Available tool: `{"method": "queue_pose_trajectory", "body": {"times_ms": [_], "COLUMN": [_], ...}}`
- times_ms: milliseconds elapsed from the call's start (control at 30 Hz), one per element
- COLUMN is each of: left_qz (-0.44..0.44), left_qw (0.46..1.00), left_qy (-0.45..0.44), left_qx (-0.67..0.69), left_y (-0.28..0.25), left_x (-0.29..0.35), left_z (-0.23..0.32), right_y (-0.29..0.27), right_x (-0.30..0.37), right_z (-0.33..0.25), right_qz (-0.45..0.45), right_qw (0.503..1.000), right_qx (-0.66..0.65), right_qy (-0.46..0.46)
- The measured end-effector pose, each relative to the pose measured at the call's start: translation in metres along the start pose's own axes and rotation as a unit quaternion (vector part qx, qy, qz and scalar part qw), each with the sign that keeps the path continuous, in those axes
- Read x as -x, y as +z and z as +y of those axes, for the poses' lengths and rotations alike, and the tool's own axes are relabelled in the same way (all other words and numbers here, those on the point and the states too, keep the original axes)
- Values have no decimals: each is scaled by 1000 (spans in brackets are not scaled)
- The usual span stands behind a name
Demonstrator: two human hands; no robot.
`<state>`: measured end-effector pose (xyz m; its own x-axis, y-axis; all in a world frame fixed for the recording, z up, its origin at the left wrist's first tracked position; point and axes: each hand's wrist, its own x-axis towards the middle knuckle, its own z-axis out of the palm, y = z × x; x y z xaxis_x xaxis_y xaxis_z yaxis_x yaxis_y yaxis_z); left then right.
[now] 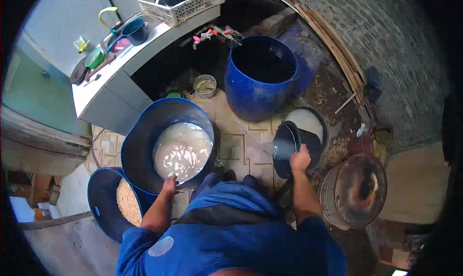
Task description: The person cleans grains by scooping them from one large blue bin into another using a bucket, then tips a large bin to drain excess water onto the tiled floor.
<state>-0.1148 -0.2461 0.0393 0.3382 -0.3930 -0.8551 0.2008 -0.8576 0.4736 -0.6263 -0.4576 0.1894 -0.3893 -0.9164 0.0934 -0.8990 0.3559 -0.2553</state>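
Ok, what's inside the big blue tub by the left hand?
Cloudy pale liquid, with bright glints on its surface; the left hand is at the near rim of the tub. The liquid hides the bottom and anything sunk there.

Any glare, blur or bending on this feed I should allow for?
All in the head view: bright glare spots the cloudy water in the big tub; the bucket in the right hand looks slightly smeared, perhaps from motion; the barrel is very dark inside; the planks bow with the fisheye; corners go black.
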Motion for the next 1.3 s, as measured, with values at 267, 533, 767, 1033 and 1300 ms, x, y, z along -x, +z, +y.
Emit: {"method": "queue_pose_trajectory", "body": {"times_ms": [267, 533, 767, 1033, 1300], "left_qz": [59, 174, 344, 437, 433], "left_qw": [998, 973, 927, 890, 879], "left_qy": [-13, 52, 12, -97, -143], "left_qx": [8, -141, -145, 83, 142], "left_y": [30, 5, -8, -25, -63], "left_x": [29, -3, 15, 44, -12], "left_z": [21, -18, -38, -5, -31], "right_y": [-38, -75, -89, -97, -77], "right_x": [-23, -37, -52, -32, 10], "right_z": [-51, -77, -81, -136, -270], "right_qz": [70, 182, 75, -82, -274], "right_qw": [983, 950, 946, 825, 759], "right_qx": [-16, -91, -316, -559, -576], "right_qy": [-168, -239, 1, 1, -130]}}
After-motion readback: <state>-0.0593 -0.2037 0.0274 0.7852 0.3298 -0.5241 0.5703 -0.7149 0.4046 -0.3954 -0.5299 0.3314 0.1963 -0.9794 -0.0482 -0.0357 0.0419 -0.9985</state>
